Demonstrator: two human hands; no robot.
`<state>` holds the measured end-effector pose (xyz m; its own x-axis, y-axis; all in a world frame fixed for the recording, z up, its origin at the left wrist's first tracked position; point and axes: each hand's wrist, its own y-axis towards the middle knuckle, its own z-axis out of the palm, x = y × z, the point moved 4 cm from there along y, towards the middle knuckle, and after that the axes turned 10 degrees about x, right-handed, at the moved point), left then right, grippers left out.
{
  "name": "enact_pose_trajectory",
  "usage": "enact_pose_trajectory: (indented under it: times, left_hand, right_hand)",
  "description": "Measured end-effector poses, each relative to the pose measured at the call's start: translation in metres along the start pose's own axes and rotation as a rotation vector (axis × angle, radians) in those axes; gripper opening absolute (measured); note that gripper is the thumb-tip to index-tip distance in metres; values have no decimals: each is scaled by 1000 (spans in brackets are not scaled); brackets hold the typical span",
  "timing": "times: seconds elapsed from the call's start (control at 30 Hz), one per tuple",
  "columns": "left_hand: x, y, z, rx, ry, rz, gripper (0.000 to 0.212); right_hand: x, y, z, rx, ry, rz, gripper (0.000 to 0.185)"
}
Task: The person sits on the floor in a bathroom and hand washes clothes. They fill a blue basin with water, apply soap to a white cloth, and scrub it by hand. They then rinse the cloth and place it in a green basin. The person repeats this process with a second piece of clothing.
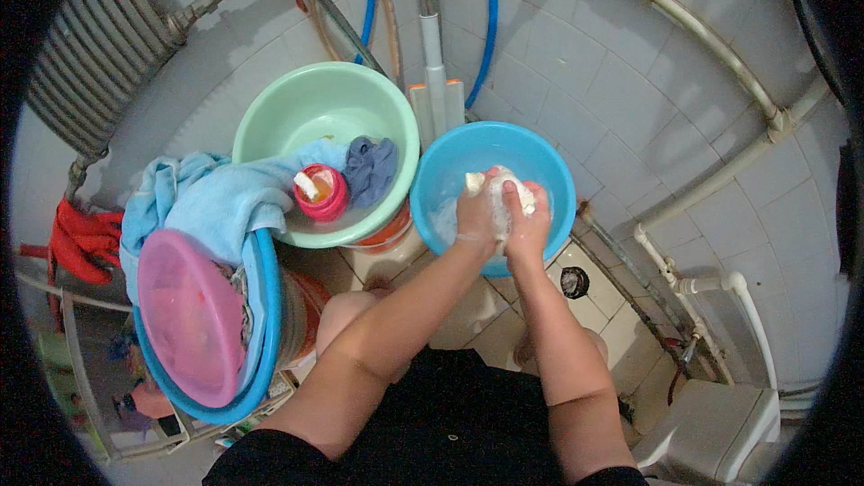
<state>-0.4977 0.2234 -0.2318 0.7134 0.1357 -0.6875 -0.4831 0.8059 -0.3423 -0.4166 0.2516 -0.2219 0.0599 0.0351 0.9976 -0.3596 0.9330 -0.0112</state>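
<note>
Over a blue plastic basin [560, 169] of soapy water, my left hand [474, 212] and my right hand [528, 219] squeeze a sudsy white cloth [503, 199] between them. Foam clings to the cloth and my fingers. To the left is a pale green basin [270, 108], holding a dark blue-grey cloth [370, 172] and a pinkish-red container [325, 208] with a white piece on it. A light blue towel [216, 202] drapes from that basin onto stacked basins at the left.
A pink basin [182, 324] leans in a larger blue tub [152, 378] at the left. Red gloves [84, 243] hang beside it. A floor drain [574, 282] lies right of my basin, near wall pipes [715, 175]. A white mop handle [435, 74] stands behind.
</note>
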Motion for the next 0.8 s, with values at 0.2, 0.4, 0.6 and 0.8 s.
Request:
enact_pose_trajectory:
  times: [0.2, 0.4, 0.6, 0.8]
  left_hand:
    - [2, 4, -1, -13, -24, 75, 19]
    - [1, 12, -3, -25, 132, 72, 17]
    - [3, 18, -5, -43, 239, 17, 26]
    - [10, 11, -19, -42, 44, 9, 30]
  right_hand:
    - [-7, 7, 0, -28, -31, -39, 33]
    - [-17, 18, 1, -30, 1, -3, 27]
    - [-27, 23, 4, -28, 156, 106, 24]
    - [-27, 19, 4, 21, -68, 132, 26]
